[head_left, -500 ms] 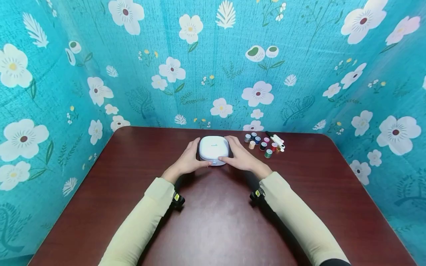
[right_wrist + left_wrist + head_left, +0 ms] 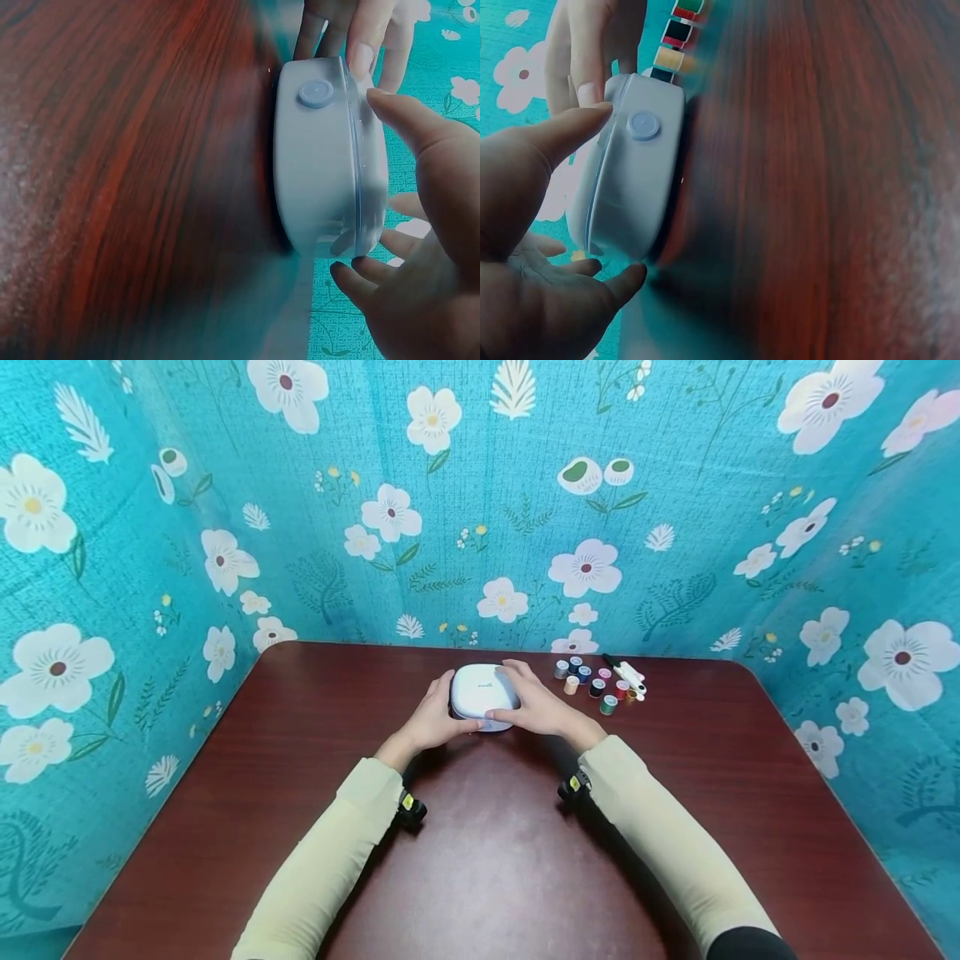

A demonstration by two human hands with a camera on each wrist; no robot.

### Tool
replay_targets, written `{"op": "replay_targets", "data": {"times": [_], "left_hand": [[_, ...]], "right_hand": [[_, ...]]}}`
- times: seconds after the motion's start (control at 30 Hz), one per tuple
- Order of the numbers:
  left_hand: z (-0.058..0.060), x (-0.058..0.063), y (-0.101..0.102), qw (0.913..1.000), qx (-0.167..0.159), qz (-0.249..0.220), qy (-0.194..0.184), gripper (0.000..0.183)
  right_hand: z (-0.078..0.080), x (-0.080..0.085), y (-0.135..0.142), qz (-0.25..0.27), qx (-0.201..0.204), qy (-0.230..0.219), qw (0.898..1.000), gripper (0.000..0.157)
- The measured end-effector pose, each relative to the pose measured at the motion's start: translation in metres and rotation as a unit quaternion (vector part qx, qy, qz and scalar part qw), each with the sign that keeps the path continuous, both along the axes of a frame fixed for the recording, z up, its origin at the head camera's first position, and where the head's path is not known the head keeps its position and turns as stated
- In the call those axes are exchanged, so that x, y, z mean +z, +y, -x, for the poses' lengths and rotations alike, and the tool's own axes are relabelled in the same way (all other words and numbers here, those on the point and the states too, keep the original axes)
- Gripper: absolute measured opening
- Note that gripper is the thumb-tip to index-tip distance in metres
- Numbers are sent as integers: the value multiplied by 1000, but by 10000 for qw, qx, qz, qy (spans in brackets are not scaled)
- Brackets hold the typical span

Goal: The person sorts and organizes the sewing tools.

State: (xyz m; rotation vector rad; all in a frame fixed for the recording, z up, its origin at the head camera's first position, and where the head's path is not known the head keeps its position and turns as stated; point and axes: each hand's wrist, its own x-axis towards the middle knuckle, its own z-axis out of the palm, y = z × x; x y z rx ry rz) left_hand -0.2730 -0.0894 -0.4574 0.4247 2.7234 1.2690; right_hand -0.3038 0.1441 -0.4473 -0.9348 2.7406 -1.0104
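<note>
Half-curled, the left hand (image 2: 430, 720) and right hand (image 2: 542, 708) are holding the white box (image 2: 478, 687); it is sitting crosswise between them, equally near both.

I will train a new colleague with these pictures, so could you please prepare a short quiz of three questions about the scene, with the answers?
1. In the head view, on which side of the white case are the thread spools?

2. What is on the near face of the case?
A) a cord handle
B) a round button
C) a square screen

3. True or false: only one grip is at the case.

Key:
1. The right side.
2. B.
3. False: the left grip and the right grip are both at it, one on each side.
</note>
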Motion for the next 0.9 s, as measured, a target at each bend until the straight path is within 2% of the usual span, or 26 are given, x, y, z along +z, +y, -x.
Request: {"op": "replay_targets", "data": {"times": [0.4,0.63,0.9], "left_hand": [[3,-6,7,9997,36,-240,-60,107],[3,-9,8,9995,18,-292,-94,105],[6,-10,10,9963,281,-713,-381,98]], "right_hand": [[6,-4,1,-134,151,45,9998,85],[6,-6,0,-484,93,334,9982,84],[5,-2,0,-739,18,459,9962,82]]}}
